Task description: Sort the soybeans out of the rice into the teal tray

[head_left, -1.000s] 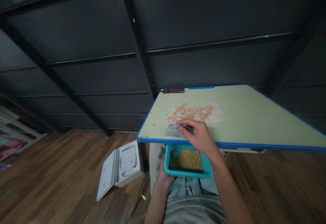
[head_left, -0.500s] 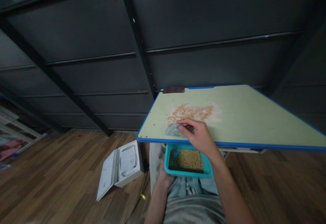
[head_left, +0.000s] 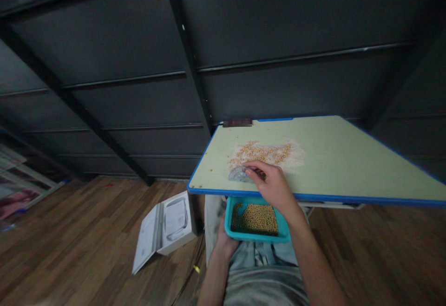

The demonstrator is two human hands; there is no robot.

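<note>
Head cam shows the right hand [head_left: 273, 186] pinching a clear plastic protractor [head_left: 239, 174] flat on the green desk [head_left: 348, 157], its far edge touching the near rim of the bean-and-grain pile [head_left: 265, 153], while the left hand [head_left: 223, 240] grips the teal tray [head_left: 257, 237] from below, just under the desk's near edge, already well filled w/ beans. Looks to me like the scraping step: the protractor is set as a blade behind a few beans, approx. above the tray. Next move prob. calls for a steady pull toward the near edge, tray kept directly beneath, so beans drop in and none bounce to the floor.
</note>
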